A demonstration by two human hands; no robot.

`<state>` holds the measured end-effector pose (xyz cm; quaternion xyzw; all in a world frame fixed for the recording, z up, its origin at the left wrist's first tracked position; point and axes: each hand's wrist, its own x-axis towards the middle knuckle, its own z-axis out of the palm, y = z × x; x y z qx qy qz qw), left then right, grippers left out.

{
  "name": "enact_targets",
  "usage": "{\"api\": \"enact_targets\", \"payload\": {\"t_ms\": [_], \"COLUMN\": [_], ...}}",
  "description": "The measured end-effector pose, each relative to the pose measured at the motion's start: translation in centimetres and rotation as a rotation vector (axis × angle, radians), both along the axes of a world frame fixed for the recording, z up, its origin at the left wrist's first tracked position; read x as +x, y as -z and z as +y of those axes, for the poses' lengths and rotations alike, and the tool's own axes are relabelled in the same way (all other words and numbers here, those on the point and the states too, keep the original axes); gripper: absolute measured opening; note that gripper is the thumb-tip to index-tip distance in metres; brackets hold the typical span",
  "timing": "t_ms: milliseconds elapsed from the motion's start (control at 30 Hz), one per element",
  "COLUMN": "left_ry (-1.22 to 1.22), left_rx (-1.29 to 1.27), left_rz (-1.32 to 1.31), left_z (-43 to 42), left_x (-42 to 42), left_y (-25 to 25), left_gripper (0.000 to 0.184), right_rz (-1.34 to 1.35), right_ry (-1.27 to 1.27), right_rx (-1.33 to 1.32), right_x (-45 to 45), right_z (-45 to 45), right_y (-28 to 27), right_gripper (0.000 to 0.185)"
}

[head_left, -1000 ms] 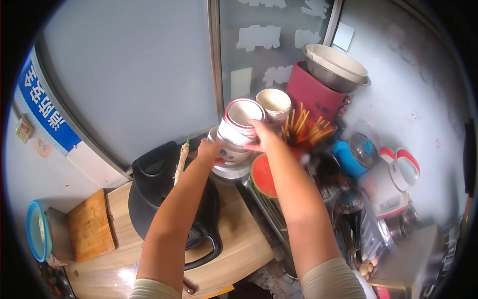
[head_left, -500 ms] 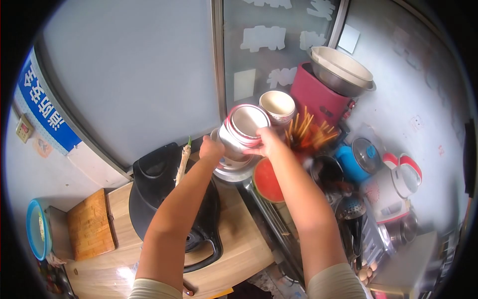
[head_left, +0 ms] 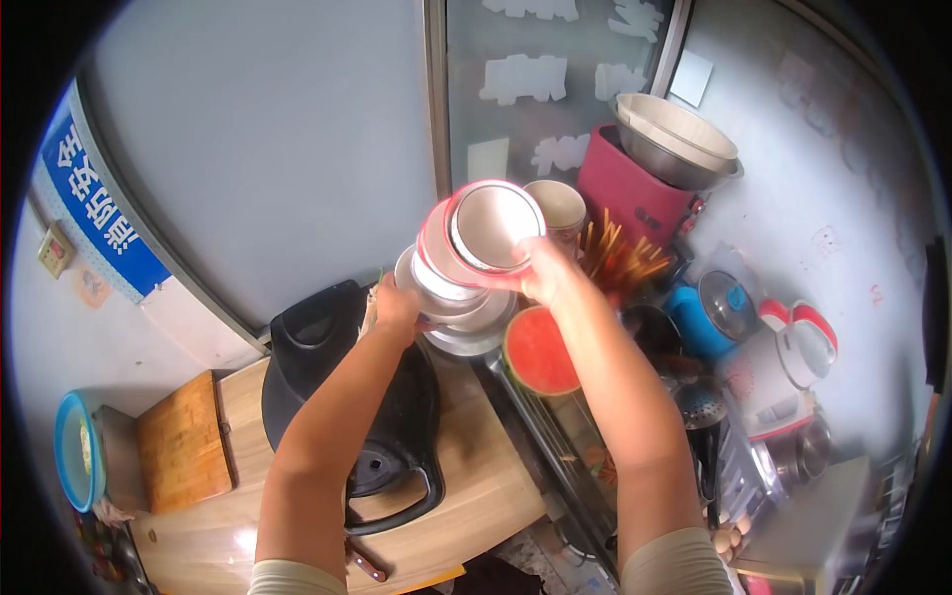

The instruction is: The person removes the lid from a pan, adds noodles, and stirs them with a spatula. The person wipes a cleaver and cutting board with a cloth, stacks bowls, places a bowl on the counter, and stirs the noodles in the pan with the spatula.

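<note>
My right hand (head_left: 545, 270) grips a small stack of red-rimmed white bowls (head_left: 493, 226), tilted with their openings facing me. Behind and below them sits a pile of wider pale bowls (head_left: 464, 315) on a metal base. My left hand (head_left: 399, 305) is closed at the left edge of that pile, its fingertips partly hidden by the rim. Another cream bowl (head_left: 555, 206) stands just behind the held stack. Near my right wrist lies a cut watermelon half (head_left: 540, 349), red flesh up.
A black electric griddle (head_left: 307, 332) stands on the wooden counter (head_left: 476, 466), with a knife handle (head_left: 367, 561) near the front. Chopsticks (head_left: 627, 250) stick up before a red appliance (head_left: 635, 178) topped by basins. A blue pot (head_left: 691, 319) stands at right, a cutting board (head_left: 183, 434) at left.
My right hand has raised the red-rimmed bowls and tipped them, away from the wider pile. My left hand has shifted slightly left and down along the pile's edge.
</note>
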<state>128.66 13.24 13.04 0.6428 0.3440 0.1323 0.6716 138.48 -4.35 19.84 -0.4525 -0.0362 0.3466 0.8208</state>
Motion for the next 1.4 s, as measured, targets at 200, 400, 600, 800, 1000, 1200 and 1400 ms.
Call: {"api": "enact_targets", "payload": {"t_ms": [200, 400, 600, 800, 1000, 1200, 1400], "left_ry": [-0.047, -0.15, -0.206, -0.165, -0.132, -0.135, -0.043], "left_rx": [-0.202, -0.106, -0.017, -0.055, -0.092, -0.066, -0.037], "left_rz": [-0.032, -0.036, 0.04, 0.005, 0.025, 0.008, 0.027], "left_z": [2.2, 5.5, 7.2, 6.9, 5.5, 4.4, 3.3], "left_x": [-4.2, -9.4, -13.6, -16.5, -17.4, -17.3, -16.1], "left_y": [0.3, -0.5, -0.8, -0.5, -1.0, -1.1, -1.0], "left_gripper": [0.047, 0.048, 0.053, 0.057, 0.062, 0.056, 0.058], "right_rz": [0.138, -0.123, -0.262, -0.628, -0.961, -1.379, -0.568], "right_ry": [0.068, 0.179, 0.21, 0.0, 0.076, 0.081, -0.574], "right_rx": [0.047, -0.389, -0.684, -1.165, -1.473, -1.395, -0.626], "right_x": [1.0, 2.9, 1.5, 3.4, 4.5, -1.1, -6.1], "right_z": [-0.6, 0.9, 4.1, 5.7, 6.5, 6.1, 6.2], "right_y": [-3.7, 2.7, 8.6, 11.8, 15.2, 6.9, -1.1], "right_gripper": [0.043, 0.04, 0.029, 0.018, 0.022, 0.042, 0.077]}}
